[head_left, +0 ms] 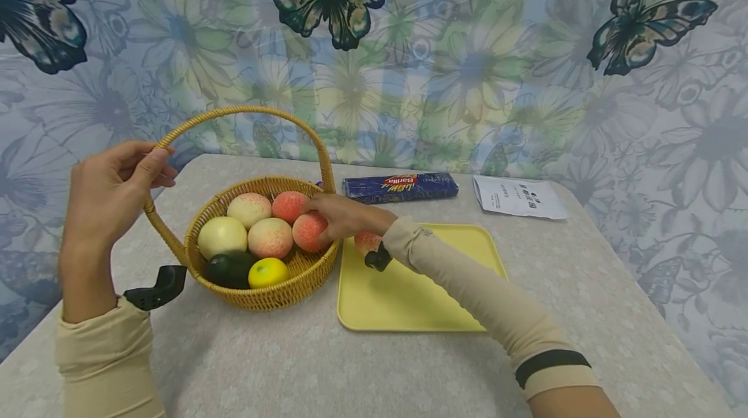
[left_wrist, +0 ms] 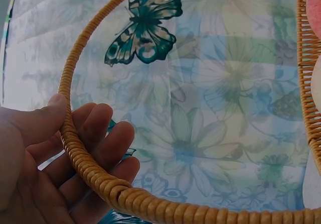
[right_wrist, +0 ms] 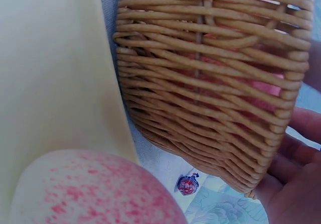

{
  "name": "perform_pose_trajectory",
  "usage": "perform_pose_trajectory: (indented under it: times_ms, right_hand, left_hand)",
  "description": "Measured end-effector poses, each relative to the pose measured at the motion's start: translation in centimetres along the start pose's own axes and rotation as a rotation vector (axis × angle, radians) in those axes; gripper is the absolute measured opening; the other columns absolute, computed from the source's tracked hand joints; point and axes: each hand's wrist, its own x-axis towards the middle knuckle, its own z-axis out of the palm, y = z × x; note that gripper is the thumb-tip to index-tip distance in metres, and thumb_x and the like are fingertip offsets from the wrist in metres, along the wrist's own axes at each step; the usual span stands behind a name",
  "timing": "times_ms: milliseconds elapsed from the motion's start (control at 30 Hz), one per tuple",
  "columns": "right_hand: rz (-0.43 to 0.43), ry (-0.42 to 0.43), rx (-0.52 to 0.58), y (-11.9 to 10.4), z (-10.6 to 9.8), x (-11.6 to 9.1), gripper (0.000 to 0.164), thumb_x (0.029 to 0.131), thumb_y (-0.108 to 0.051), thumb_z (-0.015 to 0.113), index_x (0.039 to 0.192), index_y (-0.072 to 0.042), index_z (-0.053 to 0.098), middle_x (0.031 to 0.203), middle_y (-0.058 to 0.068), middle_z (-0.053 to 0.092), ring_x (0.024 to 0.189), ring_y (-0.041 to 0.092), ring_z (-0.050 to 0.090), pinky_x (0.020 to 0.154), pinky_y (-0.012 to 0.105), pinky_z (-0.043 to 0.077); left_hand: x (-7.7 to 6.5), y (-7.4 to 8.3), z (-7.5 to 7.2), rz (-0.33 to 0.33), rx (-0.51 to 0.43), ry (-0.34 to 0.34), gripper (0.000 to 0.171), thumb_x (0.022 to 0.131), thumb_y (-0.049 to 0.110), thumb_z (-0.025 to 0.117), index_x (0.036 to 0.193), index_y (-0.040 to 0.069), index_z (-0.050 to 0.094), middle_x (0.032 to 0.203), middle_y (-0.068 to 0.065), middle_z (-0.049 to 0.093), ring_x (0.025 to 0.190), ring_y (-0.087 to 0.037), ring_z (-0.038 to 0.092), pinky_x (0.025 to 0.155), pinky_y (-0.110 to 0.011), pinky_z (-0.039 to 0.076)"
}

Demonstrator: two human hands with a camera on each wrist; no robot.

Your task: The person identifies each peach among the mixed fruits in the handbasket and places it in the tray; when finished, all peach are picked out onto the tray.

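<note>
Head view: grips the arched handle (head_left: 245, 110) of a wicker basket (head_left: 265, 298) with the left hand (head_left: 111, 187), pinching its left side between thumb and fingers. Reaches over the right rim of the basket with the right hand (head_left: 345, 213), with thumb and fingers curled round a red-orange peach (head_left: 307, 232) inside. Shows in the same basket a second red peach (head_left: 290, 205) just behind the held one, a pale speckled peach (head_left: 271, 238) beside it, a cream-coloured peach (head_left: 249, 209) farther back, a pale yellow-green round fruit (head_left: 223, 238) near the left wall and, toward the front, a dark green avocado (head_left: 228, 269) touching or just beside a yellow lemon (head_left: 269, 272). Has a yellow tray (head_left: 421, 314) just to the right of the basket, with a pink-speckled peach (head_left: 367, 241) on it, partly hidden by the right wrist. Shows a blue Barilla box (head_left: 400, 188) behind the tray and a white printed packet (head_left: 520, 198) to its right, both on the pale tabletop (head_left: 380, 372), before a butterfly-print backdrop (head_left: 409, 80).

Left wrist view: shows the thumb on one side of the handle, with the other fingers bent loosely behind it and slightly apart.

Right wrist view: shows fingers at the basket's rim, with fingertips hidden behind the weave, and red fruit through its gaps.
</note>
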Motion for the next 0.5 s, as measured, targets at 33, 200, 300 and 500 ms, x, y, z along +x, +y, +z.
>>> perform_pose_trajectory:
  times_ms: [33,200,300,500]
  right_hand:
    - [-0.009,0.012,0.020,0.0,0.0,0.0,0.056,0.085,-0.018,0.070,0.136,-0.008,0.050,0.136,0.008,0.050,0.121,0.020,0.048,0.099,0.030,0.042]
    - [-0.028,0.084,0.108,0.0,-0.4,-0.4,0.057,0.082,-0.020,0.070,0.135,-0.009,0.052,0.128,0.007,0.052,0.110,0.017,0.050,0.088,0.026,0.046]
    - [-0.012,0.115,0.150,0.1,-0.6,-0.6,0.059,0.082,-0.022,0.070,0.137,-0.010,0.050,0.131,0.006,0.049,0.112,0.016,0.049,0.088,0.026,0.046]
    - [-0.015,0.161,0.270,0.1,-0.7,-1.4,0.061,0.084,-0.021,0.067,0.140,-0.011,0.046,0.136,0.007,0.045,0.113,0.017,0.052,0.088,0.027,0.048]
  left_hand:
    - [0.0,0.0,0.0,0.001,0.000,0.000,0.041,0.097,0.034,0.055,0.121,0.001,0.063,0.074,0.030,0.058,0.068,0.012,0.059,0.061,-0.006,0.044]
    - [0.0,0.0,0.0,-0.001,0.010,0.001,0.042,0.098,0.035,0.054,0.121,0.001,0.063,0.073,0.030,0.057,0.068,0.012,0.058,0.061,-0.005,0.044]
    - [0.0,0.0,0.0,-0.003,0.015,0.000,0.043,0.098,0.035,0.053,0.121,0.001,0.063,0.073,0.030,0.057,0.068,0.013,0.058,0.061,-0.005,0.043]
    - [0.1,0.1,0.0,-0.006,0.017,-0.006,0.043,0.098,0.036,0.053,0.121,0.001,0.063,0.073,0.030,0.057,0.068,0.013,0.057,0.061,-0.005,0.043]
